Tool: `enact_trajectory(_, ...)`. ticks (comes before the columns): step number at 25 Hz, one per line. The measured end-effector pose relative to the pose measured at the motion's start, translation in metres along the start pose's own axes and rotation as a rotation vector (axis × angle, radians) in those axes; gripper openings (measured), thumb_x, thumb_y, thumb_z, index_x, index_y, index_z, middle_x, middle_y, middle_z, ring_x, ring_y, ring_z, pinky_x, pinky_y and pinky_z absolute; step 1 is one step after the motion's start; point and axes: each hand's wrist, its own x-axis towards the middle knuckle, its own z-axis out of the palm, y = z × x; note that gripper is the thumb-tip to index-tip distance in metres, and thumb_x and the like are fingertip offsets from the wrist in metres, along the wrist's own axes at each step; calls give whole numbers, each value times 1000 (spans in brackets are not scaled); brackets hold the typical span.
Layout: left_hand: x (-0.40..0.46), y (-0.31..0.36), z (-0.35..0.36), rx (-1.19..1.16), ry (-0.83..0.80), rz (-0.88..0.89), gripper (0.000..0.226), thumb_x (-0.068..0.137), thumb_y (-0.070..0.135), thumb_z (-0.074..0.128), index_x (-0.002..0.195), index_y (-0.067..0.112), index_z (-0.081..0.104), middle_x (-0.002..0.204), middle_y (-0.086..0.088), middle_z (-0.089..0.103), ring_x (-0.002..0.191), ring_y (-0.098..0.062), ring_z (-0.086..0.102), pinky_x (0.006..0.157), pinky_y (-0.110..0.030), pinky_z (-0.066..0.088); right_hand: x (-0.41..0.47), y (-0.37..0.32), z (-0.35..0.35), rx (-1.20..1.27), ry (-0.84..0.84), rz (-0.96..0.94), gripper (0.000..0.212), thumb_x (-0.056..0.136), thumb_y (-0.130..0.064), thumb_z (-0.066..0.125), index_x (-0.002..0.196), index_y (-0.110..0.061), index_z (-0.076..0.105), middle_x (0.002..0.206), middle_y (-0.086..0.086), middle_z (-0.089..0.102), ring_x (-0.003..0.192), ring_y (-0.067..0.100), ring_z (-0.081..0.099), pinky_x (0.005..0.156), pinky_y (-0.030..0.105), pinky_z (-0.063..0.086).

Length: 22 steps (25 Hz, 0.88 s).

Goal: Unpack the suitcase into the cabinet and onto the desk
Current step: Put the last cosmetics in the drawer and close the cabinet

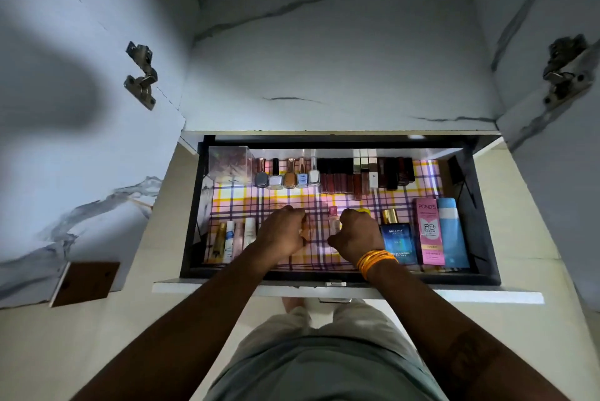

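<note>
Cabinet doors open, drawer pulled out w/ checked liner.

L to R in drawer: clear box at back-left corner; tubes standing along front-left, just beside the left hand. That hand is curled narrow, knuckles up. Something small & pale-orange shows at its fingertips, but can't tell if it's gripped or just touched.

Back row, mid: nail polishes, then dark lipsticks packed touching.

Right hand also curled, bangles at wrist, fingers around a small clear bottle standing upright on liner between the two hands. Yellow cap peeks behind the knuckles; item unclear.

Front-right: blue perfume, pink box, light blue tube, all side by side, touching or nearly.

Progress, judged: cosmetics mostly in & tidy, so the drawer part looks well along. Gap in front-mid row not filled yet; prob. the bottle's spot. Suitcase & desk not in view, so can't say what's left there. Shelf above drawer looks bare.
</note>
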Motion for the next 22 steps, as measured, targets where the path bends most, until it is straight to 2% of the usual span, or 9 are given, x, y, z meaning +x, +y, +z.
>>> enact_trajectory(3,2,-2,0,233,32,131,38,80,17,84,114,17,69,111,-4,66,95,-22,66,72,-29,48,-3,-8,6,-71,0,79,27,85,-23,77,104,-6,68,109,15,71,106,32,67,88,36,55)
enact_trajectory(6,0,-2,0,301,59,178,42,82,11,79,122,13,68,117,-9,65,98,-25,67,74,-33,52,-6,-8,17,-84,6,134,24,88,-13,72,110,-5,68,113,16,70,109,32,66,88,34,56)
enact_trajectory(10,-3,-13,5,265,80,219,51,82,15,81,130,15,65,124,-10,62,104,-27,64,77,-36,54,-9,-7,22,-83,-7,186,27,90,-12,73,115,-4,68,118,16,69,111,32,67,88,33,56)
enact_trajectory(14,-7,-18,6,186,55,234,37,81,15,81,116,14,69,117,-6,61,102,-24,61,71,-29,44,-11,-6,20,-34,7,240,27,87,-14,76,111,-5,67,117,15,69,108,31,69,85,33,57)
enact_trajectory(16,-9,-21,5,120,50,225,34,81,21,83,112,16,70,115,-3,61,102,-22,60,72,-29,43,-13,-8,17,-16,6,253,19,86,-14,78,98,-8,64,111,13,69,105,31,69,79,29,52)
enact_trajectory(19,-10,-23,3,-22,19,179,34,82,29,84,112,17,73,111,-2,68,100,-22,64,77,-31,53,-12,-3,13,66,61,287,41,85,-23,83,72,-18,44,89,6,62,89,26,63,72,27,46)
enact_trajectory(22,-14,-22,-2,-232,36,110,29,88,30,80,113,17,75,115,0,74,105,-21,69,88,-34,57,-13,1,6,127,145,276,43,88,-38,79,65,-17,48,66,0,55,74,25,61,67,27,44)
